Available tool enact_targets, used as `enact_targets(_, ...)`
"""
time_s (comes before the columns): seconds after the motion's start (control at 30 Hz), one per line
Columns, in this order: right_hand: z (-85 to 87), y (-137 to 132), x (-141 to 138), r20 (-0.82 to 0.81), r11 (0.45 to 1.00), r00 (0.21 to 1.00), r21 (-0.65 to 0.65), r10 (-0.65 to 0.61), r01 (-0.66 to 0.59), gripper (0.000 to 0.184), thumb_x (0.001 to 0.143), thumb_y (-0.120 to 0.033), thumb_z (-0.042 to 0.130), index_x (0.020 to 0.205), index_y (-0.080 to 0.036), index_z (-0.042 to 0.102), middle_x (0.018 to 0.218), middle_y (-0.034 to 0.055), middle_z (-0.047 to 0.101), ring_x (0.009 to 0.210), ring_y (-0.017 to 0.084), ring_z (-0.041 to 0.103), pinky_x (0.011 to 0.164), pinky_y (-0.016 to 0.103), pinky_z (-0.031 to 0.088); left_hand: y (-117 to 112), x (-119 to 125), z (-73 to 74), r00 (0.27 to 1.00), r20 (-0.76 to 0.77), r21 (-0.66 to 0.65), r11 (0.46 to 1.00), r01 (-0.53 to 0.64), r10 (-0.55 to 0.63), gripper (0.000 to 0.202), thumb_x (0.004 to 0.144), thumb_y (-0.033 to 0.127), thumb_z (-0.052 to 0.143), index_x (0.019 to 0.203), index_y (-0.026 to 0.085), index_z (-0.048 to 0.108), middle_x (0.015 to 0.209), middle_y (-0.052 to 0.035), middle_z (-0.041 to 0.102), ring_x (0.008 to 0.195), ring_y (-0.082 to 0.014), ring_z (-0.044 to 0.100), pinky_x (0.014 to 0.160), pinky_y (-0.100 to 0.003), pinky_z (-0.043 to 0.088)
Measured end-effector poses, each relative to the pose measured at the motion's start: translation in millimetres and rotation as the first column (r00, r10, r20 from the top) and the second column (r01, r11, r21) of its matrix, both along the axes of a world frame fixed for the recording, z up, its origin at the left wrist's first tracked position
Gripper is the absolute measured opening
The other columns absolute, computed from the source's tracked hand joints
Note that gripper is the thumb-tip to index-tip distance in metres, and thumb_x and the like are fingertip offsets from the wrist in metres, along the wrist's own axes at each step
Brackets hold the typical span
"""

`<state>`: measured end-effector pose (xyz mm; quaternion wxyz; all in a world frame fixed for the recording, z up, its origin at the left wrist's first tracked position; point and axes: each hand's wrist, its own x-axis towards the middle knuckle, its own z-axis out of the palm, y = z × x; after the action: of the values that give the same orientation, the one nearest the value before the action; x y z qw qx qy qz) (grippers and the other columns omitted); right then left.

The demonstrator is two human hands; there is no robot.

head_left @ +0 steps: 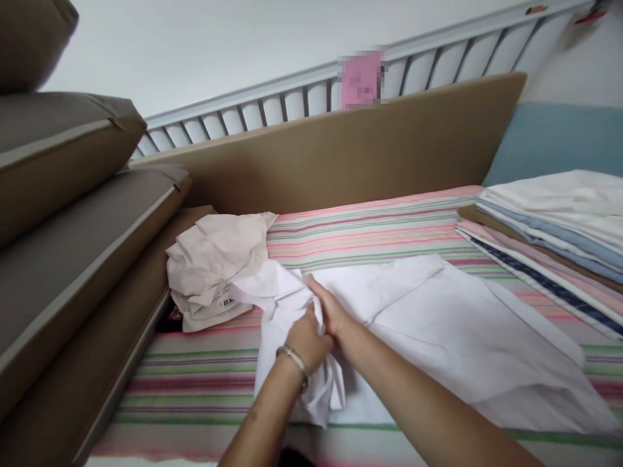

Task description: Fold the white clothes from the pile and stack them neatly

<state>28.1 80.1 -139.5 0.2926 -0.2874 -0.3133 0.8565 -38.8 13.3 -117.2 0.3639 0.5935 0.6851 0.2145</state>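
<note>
A white shirt (438, 337) lies spread across the striped bedding, its body stretching to the right and its left end bunched up. My left hand (309, 338), with a bracelet at the wrist, is closed on the bunched cloth. Right beside it, my right hand (331, 310) grips the same gathered part, its thumb side up. The fingertips of both hands are partly hidden in the folds. Just left of the bunched end, a crumpled pale pink garment (214, 259) with a small printed mark touches or nearly touches the white cloth.
Folded clothes (549, 240) are stacked at the right. Large brown and grey cushions (82, 259) pile up along the left. Behind the striped bedding (195, 389) stands a tan board (341, 149) before a white slatted rail (272, 113), where a pink item (361, 79) hangs.
</note>
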Motion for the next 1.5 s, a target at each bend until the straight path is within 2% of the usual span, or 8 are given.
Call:
enact_targets(0.17, -18.5, 16.8, 41.6, 0.031, 0.989, 0.999, -0.151, 0.014, -0.009, 0.038, 0.078, -0.046, 0.055, 0.095, -0.013, 0.060, 0.073, 0.0084, 0.068, 0.070, 0.020, 0.065, 0.075, 0.036, 0.050, 6.3, 37.2, -20.8, 0.993, -0.112, -0.112, 0.993, 0.026, -0.039, 0.078, 0.061, 0.015, 0.052, 0.136, 0.012, 0.030, 0.103, -0.0177, 0.064, 0.094, -0.0287, 0.060, 0.079, -0.037, 0.044)
enact_targets(0.37, -14.9, 22.7, 27.1, 0.198, 0.995, 0.977, 0.069, -0.079, 0.066, 0.043, 0.062, -0.011, 0.062, 0.105, -0.015, 0.056, 0.063, 0.0003, 0.065, 0.057, 0.017, 0.062, 0.063, 0.031, 0.050, -1.5, 43.6, -15.5, 0.984, -0.171, -0.089, 0.993, -0.074, 0.058, 0.080, 0.064, 0.016, 0.053, 0.137, 0.005, 0.023, 0.103, -0.0231, 0.063, 0.096, -0.0304, 0.060, 0.080, -0.038, 0.043)
enact_targets(0.63, -14.2, 43.6, 73.4, 0.601, 0.863, 0.677, 0.495, -0.425, 0.102, 0.050, 0.065, -0.016, 0.059, 0.114, -0.021, 0.054, 0.099, 0.0058, 0.062, 0.084, 0.019, 0.060, 0.074, 0.032, 0.048, -27.6, 37.3, -3.3, 0.836, 0.548, -0.148, 0.988, 0.049, 0.040, 0.071, 0.069, 0.035, 0.056, 0.134, 0.019, 0.032, 0.093, -0.0103, 0.063, 0.062, -0.0175, 0.063, 0.047, -0.027, 0.048)
enact_targets(0.77, -4.9, 40.9, 74.2, 0.650, 0.627, 0.528, 0.735, -0.546, -0.257, 0.042, 0.072, -0.017, 0.054, 0.113, -0.021, 0.057, 0.114, 0.0073, 0.058, 0.100, 0.020, 0.056, 0.088, 0.033, 0.042, -26.1, 13.3, -27.5, 0.959, 0.090, 0.249, 0.926, -0.284, 0.270, 0.047, 0.078, 0.022, 0.041, 0.123, 0.012, 0.050, 0.115, -0.0171, 0.058, 0.107, -0.0242, 0.055, 0.092, -0.039, 0.044)
enact_targets(0.93, -0.8, 29.2, 36.8, 0.644, 0.263, 0.422, 0.697, -0.639, -0.667, 0.053, 0.072, -0.027, 0.059, 0.124, -0.019, 0.050, 0.128, 0.0111, 0.048, 0.117, 0.026, 0.042, 0.096, 0.038, 0.033, -33.9, 26.3, -67.8, 0.931, -0.324, 0.293, 0.954, -0.071, 0.169, 0.055, 0.078, 0.019, 0.041, 0.133, 0.012, 0.039, 0.146, -0.0138, 0.024, 0.136, -0.0291, 0.015, 0.109, -0.050, 0.016)
enact_targets(1.33, 9.0, 62.9, 8.7, 0.594, 0.024, 0.297, 0.471, -0.747, -0.882, 0.034, 0.077, -0.005, 0.040, 0.101, -0.018, 0.061, 0.097, 0.0092, 0.063, 0.095, 0.021, 0.054, 0.085, 0.034, 0.030, -36.3, 29.7, -79.1, 0.916, -0.377, 0.270, 0.962, -0.036, 0.140, 0.057, 0.079, 0.029, 0.046, 0.135, 0.027, 0.036, 0.149, -0.0100, 0.016, 0.136, -0.0336, 0.009, 0.106, -0.056, 0.014)
enact_targets(1.4, 15.1, 81.2, 21.3, 0.609, 0.059, 0.298, 0.495, -0.735, -0.867, 0.037, 0.078, -0.005, 0.039, 0.103, -0.021, 0.061, 0.102, 0.0069, 0.063, 0.099, 0.019, 0.053, 0.089, 0.032, 0.030, -36.5, 28.4, -79.4, 0.911, -0.375, 0.321, 0.946, -0.043, 0.169, 0.054, 0.080, 0.031, 0.045, 0.133, 0.026, 0.039, 0.148, -0.0093, 0.020, 0.136, -0.0322, 0.012, 0.107, -0.053, 0.016)
enact_targets(1.5, 15.6, 103.3, 40.5, 0.708, 0.320, 0.165, 0.498, -0.687, -0.806, 0.041, 0.079, -0.007, 0.039, 0.109, -0.025, 0.059, 0.108, 0.0027, 0.063, 0.100, 0.016, 0.055, 0.085, 0.027, 0.036, -34.7, 24.3, -72.7, 0.913, -0.367, 0.335, 0.941, -0.050, 0.179, 0.049, 0.082, 0.032, 0.042, 0.129, 0.021, 0.045, 0.145, -0.0098, 0.029, 0.134, -0.0292, 0.019, 0.107, -0.047, 0.020)
